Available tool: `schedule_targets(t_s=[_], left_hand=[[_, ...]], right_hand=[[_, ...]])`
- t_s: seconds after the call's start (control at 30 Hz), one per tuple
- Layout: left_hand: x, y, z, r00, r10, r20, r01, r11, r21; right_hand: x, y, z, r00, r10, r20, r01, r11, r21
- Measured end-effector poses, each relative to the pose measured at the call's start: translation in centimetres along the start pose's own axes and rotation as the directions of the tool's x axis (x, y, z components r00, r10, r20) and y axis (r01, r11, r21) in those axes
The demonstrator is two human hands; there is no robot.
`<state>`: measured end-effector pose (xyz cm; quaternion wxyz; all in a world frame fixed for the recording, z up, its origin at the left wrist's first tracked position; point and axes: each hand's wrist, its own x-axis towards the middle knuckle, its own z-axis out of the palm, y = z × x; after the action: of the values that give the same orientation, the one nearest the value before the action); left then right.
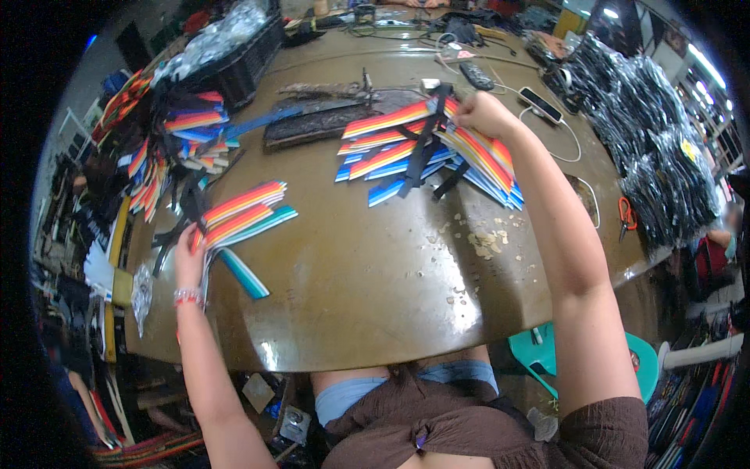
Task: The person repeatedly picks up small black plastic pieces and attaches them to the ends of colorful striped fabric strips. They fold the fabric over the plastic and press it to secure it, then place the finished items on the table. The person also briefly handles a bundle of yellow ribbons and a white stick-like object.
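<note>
On the left side of the table, my left hand (pixel 189 254) is closed at the near end of a small fan of striped fabric straps (pixel 242 215). These are orange, red, yellow and white, with a teal-striped strap (pixel 244 273) angled below them. Black webbing (pixel 191 199) lies just beyond the fingers. My right hand (pixel 484 117) reaches far forward to a larger pile of striped straps (pixel 391 148), orange and blue, crossed by black webbing bands (pixel 422 152). Its fingers are pinched at the pile's top right; exactly what they grip is hidden.
At the back left stands a black crate (pixel 234 78) near more striped straps (pixel 195 121). Dark flat blocks (pixel 312 125) lie mid-table. On the right are a phone (pixel 541 105) with a white cable, orange-handled scissors (pixel 626 217) and stacked plastic-wrapped black goods (pixel 648 148). A teal chair (pixel 539 361) stands below.
</note>
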<state>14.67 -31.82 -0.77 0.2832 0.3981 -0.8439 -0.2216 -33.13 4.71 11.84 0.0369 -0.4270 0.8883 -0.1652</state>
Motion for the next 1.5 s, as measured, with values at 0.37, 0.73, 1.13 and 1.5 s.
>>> schedule_targets(t_s=[0.37, 0.73, 1.13, 1.5], left_hand=[[-10.0, 17.5, 8.0, 0.968, 0.251, 0.012, -0.199, 0.792, -0.577], [-20.2, 25.9, 11.9, 0.768, 0.564, 0.303, -0.428, 0.804, -0.412], [-19.0, 26.5, 15.4, 0.755, 0.597, 0.272, -0.498, 0.791, -0.355], [-18.8, 25.8, 15.0, 0.818, 0.518, 0.25, -0.344, 0.789, -0.51]], right_hand=[[-26.1, 15.6, 2.8, 0.216, 0.419, -0.882, -0.096, 0.908, 0.408], [-26.6, 13.4, 4.6, 0.461, 0.47, -0.753, -0.3, 0.881, 0.366], [-25.4, -8.3, 16.4, 0.857, 0.419, -0.3, -0.031, 0.624, 0.781], [-25.6, -8.6, 16.3, 0.924, 0.241, -0.296, -0.004, 0.782, 0.624]])
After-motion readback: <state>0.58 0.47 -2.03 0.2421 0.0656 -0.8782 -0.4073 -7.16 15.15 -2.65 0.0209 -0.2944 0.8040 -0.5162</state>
